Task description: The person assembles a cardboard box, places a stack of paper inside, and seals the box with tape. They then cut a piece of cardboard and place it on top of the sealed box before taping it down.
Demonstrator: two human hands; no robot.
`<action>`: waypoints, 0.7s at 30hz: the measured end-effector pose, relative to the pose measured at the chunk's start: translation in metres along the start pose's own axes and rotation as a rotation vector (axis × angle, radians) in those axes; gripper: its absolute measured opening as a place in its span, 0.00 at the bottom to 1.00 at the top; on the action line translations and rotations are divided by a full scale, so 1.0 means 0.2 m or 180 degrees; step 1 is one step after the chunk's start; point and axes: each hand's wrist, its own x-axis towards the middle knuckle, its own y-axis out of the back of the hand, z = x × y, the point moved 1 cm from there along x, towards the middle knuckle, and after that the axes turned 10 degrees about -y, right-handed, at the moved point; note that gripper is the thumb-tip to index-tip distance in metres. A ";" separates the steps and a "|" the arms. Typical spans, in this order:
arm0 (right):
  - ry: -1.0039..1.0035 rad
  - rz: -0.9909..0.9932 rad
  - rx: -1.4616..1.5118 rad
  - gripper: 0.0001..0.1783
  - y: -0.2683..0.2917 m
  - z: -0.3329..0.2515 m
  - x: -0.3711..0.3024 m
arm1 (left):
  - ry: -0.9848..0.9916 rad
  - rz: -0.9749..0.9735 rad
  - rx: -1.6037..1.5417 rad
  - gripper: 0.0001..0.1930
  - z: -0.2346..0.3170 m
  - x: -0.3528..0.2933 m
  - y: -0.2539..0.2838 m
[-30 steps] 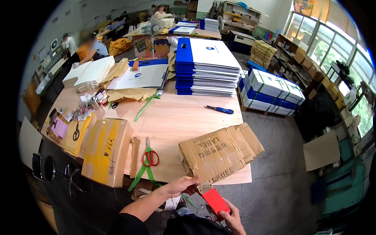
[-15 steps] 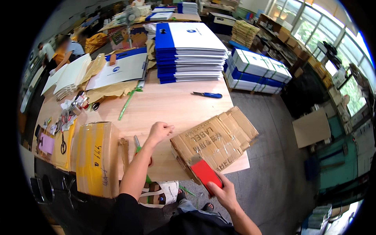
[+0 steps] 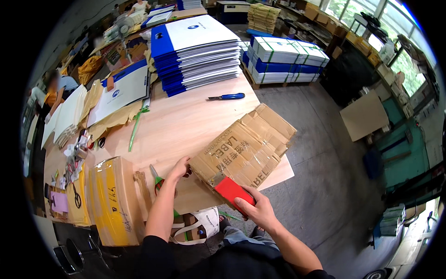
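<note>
A brown, taped cardboard box point(image 3: 241, 151) lies slanted across the table's near right corner, looking flattened, with clear tape over its printed top. At its left corner, my left hand point(image 3: 180, 169) is closed, with thumb and fingers around the edge; some fingertips are hidden. My right hand point(image 3: 258, 208) grips a red block-shaped tool point(image 3: 233, 191) with a greyish tip, held against the box's near edge. What kind of tool it is cannot be made out. Left of my left hand lie green-handled scissors point(image 3: 156, 178), partly behind my wrist.
A blue utility knife point(image 3: 227, 96) lies beyond the box. Tall stacks of blue-and-white folders point(image 3: 200, 56) stand at the back. A yellow-taped carton point(image 3: 114, 200) stands on the left, a tote bag point(image 3: 200, 225) below the table edge. Another person point(image 3: 53, 93) sits at far left.
My left hand has come down from above the table to the box's left corner and closed there. My right hand still holds the red tool at the near edge. The view has shifted.
</note>
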 end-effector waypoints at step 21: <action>0.0168 -0.0276 -0.0284 0.33 0.50 0.74 -0.38 | -0.0873 0.1018 0.2911 0.40 0.35 -0.05 -0.25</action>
